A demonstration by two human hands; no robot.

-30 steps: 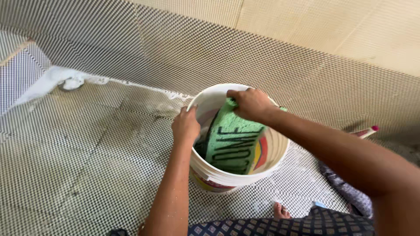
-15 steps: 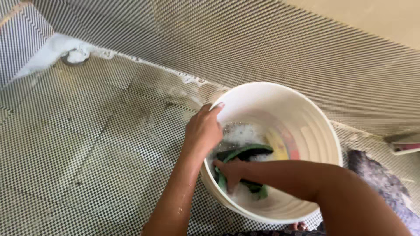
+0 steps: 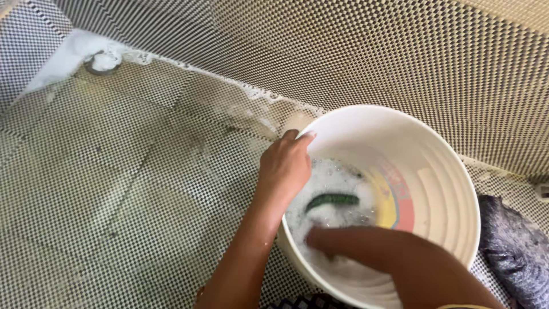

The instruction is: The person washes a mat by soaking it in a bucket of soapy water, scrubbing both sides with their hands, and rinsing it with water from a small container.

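A white plastic bucket stands on the tiled floor, holding foamy water. My left hand grips its near-left rim with the fingers hooked over the edge. My right hand is plunged into the suds and pushes down on a green cloth, of which only a dark green fold shows above the foam. The right fingers are hidden under the foam.
Small-checked tiles cover the floor and the wall behind. A floor drain with white foam lies at the upper left. A dark wet cloth lies on the floor right of the bucket.
The green cloth went from being held up over the bucket to being pushed under the suds by my right hand. The left hand stayed on the rim. The view has moved closer to the bucket.
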